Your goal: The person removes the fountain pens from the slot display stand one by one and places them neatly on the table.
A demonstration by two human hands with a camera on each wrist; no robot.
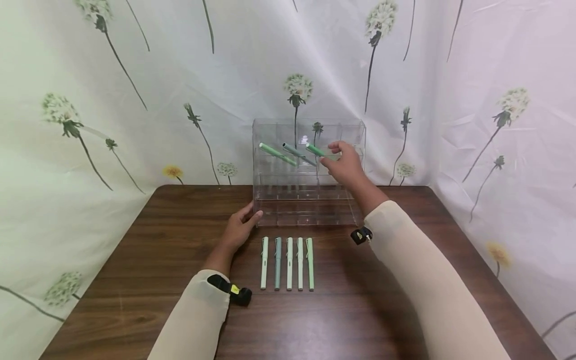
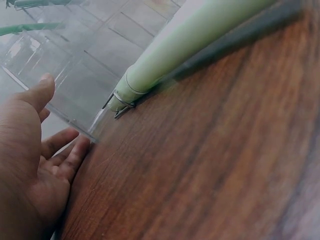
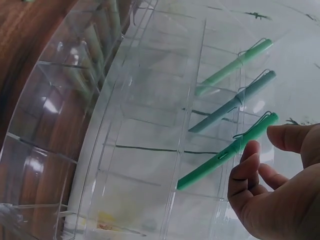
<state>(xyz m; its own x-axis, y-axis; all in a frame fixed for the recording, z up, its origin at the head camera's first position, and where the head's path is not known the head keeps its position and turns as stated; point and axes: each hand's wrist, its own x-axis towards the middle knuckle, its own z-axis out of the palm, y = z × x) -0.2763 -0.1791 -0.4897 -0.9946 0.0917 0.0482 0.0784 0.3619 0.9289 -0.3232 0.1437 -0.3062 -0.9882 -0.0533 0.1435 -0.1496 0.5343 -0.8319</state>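
Note:
A clear tiered display stand (image 1: pixel 310 212) stands at the back of the table. Three capped pens lean in its upper tier: a light green pen (image 1: pixel 276 154), a blue-grey pen (image 1: pixel 299 154) and a dark green pen (image 3: pixel 225 155) on the right. My right hand (image 1: pixel 345 162) is at the cap end of the dark green pen, with thumb and fingers parted around it; whether they touch it is unclear. My left hand (image 1: pixel 238 227) rests at the stand's lower left side, fingers loosely extended and thumb (image 2: pixel 42 92) near the front edge.
In front of the stand, several capped pens lie in a row on the brown wooden table (image 1: pixel 148 260), among them a blue-grey pen (image 1: pixel 277 262) and a green pen (image 1: pixel 310 265). A curtain with dandelion prints (image 1: pixel 216 90) hangs behind and beside the table.

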